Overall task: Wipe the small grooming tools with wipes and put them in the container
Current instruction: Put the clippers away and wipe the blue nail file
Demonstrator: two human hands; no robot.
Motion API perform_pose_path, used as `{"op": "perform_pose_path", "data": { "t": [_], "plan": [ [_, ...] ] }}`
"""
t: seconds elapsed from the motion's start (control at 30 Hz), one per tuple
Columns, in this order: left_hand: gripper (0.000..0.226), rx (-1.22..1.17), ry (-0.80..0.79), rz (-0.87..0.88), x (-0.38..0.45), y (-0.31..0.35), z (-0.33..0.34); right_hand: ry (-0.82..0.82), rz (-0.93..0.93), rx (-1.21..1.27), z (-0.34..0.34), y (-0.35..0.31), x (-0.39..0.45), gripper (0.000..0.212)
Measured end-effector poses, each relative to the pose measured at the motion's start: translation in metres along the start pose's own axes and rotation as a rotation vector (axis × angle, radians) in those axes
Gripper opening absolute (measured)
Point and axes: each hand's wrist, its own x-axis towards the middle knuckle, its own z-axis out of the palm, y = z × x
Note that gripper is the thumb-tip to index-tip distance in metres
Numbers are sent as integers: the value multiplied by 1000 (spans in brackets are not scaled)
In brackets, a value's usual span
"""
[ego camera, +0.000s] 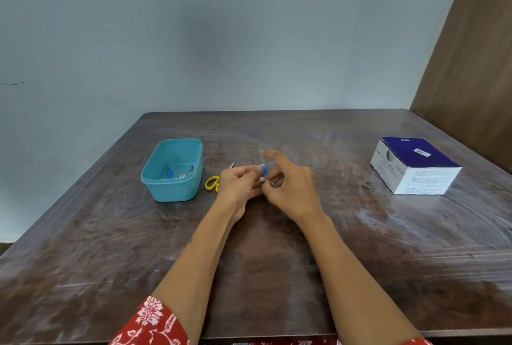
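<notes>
My left hand (240, 182) and my right hand (291, 186) meet over the middle of the table. Between their fingertips is a small blue thing (263, 169), with a bit of white wipe (262, 179) just below it; my left fingers pinch the blue thing and my right thumb and fingers pinch the wipe, index finger pointing up. What the blue thing is stays unclear. A teal container (155, 181) stands to the left with a few small tools inside. Yellow-handled scissors (212, 181) lie between the container and my left hand, partly hidden by it.
A blue and white box of wipes (415, 167) sits at the far right of the dark wooden table (277, 261). A brown panel (471, 67) rises at the right, a plain wall behind.
</notes>
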Motion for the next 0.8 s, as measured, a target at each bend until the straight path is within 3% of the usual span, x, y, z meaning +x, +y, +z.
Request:
{"op": "perform_pose_path", "data": {
  "t": [0.1,0.33,0.53,0.8],
  "plan": [
    [9,34,48,-3,3,-1,-2,-26,12,22,2,0,-1,56],
    [10,-18,12,-21,5,-2,-1,251,225,300,1,3,3,44],
    [9,-94,14,9,4,2,-3,44,536,706,-1,3,7,32],
    [18,-107,2,21,5,2,-2,48,600,884,-4,-1,10,29]
  ]
}}
